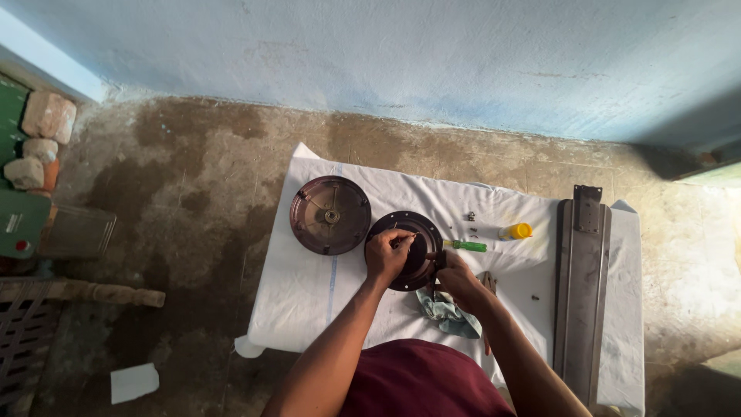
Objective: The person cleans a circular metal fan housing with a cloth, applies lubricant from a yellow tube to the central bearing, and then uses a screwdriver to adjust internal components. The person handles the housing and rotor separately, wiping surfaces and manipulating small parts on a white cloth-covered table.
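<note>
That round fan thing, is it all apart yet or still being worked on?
Partly. One round cover already lies open on the white cloth, and small screws sit loose near a green-handled screwdriver. In hand: the left hand pinches something thin on the dark round motor part, while the right hand steadies its edge. The long metal blades lie apart, unattached.

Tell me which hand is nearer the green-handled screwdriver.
Right. The right hand rests just below the green-handled screwdriver; the left hand sits farther left, over the dark round metal housing.
</note>
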